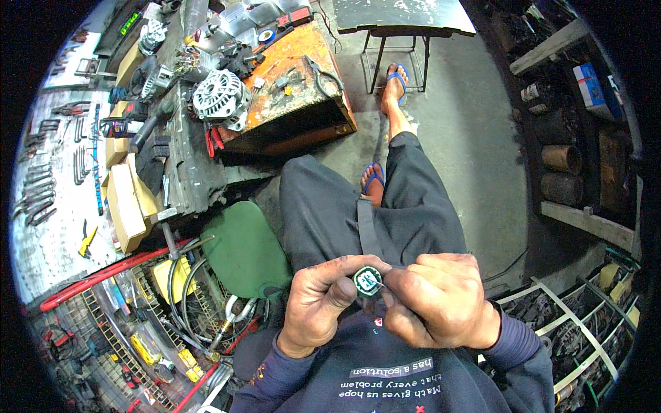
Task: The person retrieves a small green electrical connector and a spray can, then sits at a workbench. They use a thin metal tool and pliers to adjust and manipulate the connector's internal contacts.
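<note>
My left hand is closed, with thumb and forefinger around a small round electrical connector. The connector has a dark green rim and a pale inside with small slots, and its open face points up toward me. Close against its right side, my right hand is pinched. A thin metal piece, like a pick, sticks out from its fingertips to the connector's face. The rest of that piece is hidden in the fingers. Both hands are held over my lap, in front of my dark shirt.
An orange-topped wooden box ahead carries pliers and small parts. Beside it sits an alternator on the cluttered bench. A green seat stands to the left, by a wire tool rack. Shelves line the right.
</note>
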`<state>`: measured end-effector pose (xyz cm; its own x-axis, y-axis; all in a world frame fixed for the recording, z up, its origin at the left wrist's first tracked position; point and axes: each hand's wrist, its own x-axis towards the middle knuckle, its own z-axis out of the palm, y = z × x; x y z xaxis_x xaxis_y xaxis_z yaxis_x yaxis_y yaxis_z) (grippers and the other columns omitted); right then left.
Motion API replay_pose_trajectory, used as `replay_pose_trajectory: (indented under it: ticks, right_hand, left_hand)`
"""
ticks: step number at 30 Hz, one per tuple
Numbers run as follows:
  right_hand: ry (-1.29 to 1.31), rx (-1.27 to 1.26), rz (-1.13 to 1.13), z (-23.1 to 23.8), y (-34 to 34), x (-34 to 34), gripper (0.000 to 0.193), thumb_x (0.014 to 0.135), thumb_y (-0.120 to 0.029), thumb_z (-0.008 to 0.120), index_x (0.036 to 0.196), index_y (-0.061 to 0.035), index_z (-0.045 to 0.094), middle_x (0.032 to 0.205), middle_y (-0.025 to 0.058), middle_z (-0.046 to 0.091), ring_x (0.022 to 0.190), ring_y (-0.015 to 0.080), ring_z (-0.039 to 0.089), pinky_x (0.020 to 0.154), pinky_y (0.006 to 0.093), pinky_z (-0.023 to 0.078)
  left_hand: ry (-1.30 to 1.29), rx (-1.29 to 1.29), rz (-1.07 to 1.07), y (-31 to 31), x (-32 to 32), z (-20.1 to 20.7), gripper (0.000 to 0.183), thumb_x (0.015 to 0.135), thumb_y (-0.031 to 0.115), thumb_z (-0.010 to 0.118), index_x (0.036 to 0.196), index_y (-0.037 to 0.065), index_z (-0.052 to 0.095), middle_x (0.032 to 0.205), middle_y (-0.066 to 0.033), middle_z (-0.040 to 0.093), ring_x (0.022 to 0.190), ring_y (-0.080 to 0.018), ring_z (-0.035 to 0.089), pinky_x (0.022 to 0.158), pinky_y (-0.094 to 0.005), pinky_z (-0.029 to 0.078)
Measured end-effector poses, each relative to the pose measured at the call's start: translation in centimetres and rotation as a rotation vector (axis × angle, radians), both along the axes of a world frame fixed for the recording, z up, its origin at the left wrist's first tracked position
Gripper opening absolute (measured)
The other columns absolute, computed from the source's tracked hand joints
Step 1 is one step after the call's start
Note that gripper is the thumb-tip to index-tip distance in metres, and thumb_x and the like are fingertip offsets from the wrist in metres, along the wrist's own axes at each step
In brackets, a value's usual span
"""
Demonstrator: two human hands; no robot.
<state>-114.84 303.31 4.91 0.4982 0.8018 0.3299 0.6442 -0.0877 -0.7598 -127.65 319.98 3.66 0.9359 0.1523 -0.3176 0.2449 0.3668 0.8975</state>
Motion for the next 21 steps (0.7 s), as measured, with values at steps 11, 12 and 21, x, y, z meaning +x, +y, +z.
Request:
replay_pose_trajectory:
  ticks: [11,12,21]
  right_hand:
    - [-0.227,-0.04,-0.035,-2.2,0.6,-0.4,0.035,0.067,-0.034,0.081,0.084,-0.0085,0.063,0.066,0.0,0.049,0.056,0.0165,0.053,0.049,0.0326,0.043]
    - [-0.242,-0.03,-0.062,-2.6,0.8,-0.6,0.035,0.067,-0.034,0.081,0.084,-0.0084,0.063,0.066,0.0,0.049,0.056,0.016,0.053,0.05,0.0321,0.042]
    - [-0.312,-0.036,-0.185,-5.5,2.6,-1.2,0.023,0.074,-0.025,0.075,0.082,-0.0072,0.064,0.064,-0.0001,0.048,0.054,0.0165,0.049,0.05,0.0314,0.039]
  left_hand:
    - [0.095,0.243,0.016,-0.3,0.9,0.5,0.063,0.103,0.053,0.056,0.12,-0.006,0.067,0.106,-0.008,0.071,0.098,-0.0153,0.066,0.089,-0.0289,0.051]
    - [0.085,0.255,0.037,-0.5,1.0,0.3,0.06,0.105,0.051,0.055,0.12,-0.006,0.067,0.106,-0.0076,0.071,0.097,-0.0146,0.065,0.088,-0.0282,0.051]
    - [0.094,0.201,0.301,-2.4,1.5,-2.3,0.038,0.109,0.03,0.056,0.116,-0.005,0.068,0.1,-0.0044,0.07,0.09,-0.0094,0.061,0.081,-0.025,0.05]
